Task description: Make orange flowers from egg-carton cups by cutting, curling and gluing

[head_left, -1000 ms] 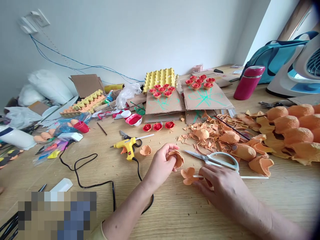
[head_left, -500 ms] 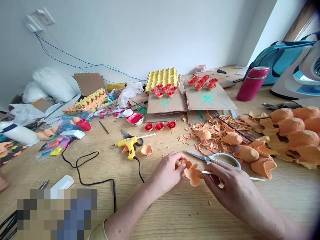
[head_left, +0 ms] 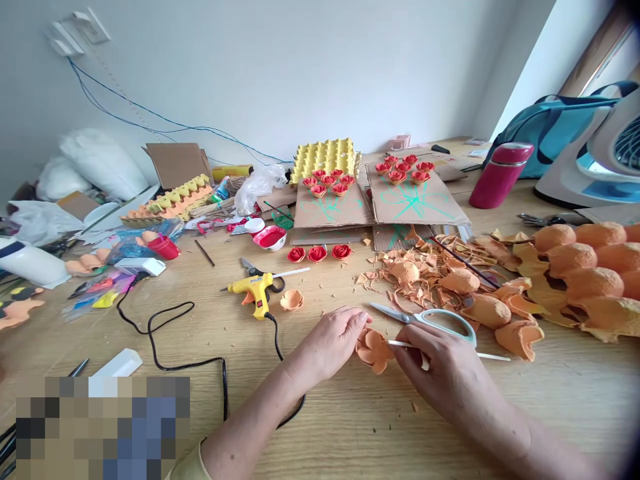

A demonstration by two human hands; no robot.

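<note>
An orange flower of egg-carton petals (head_left: 374, 350) sits low over the table between my two hands. My left hand (head_left: 337, 340) is closed at its left edge, thumb uppermost and some fingers hidden behind the petals. From the other side, my right hand (head_left: 445, 367) grips a thin white stick (head_left: 493, 357), much like a glue-gun stick. The stick's tip touches or nearly touches the flower's right side. Just behind my right hand lie open scissors with pale handles (head_left: 450, 320). Another orange petal cup (head_left: 292, 300) rests beside the yellow glue gun (head_left: 257, 292).
Orange scraps (head_left: 400, 267) and cut carton cups (head_left: 487, 310) spread toward the egg tray (head_left: 590, 257) at right. Several red flowers (head_left: 317, 254) stand in a row before cardboard sheets (head_left: 420, 200). The glue gun's black cord (head_left: 225, 387) loops across the left side.
The orange flower has turned in my grasp, its petals now facing up more. My right hand with the stick has shifted slightly left. The whole view has moved a little.
</note>
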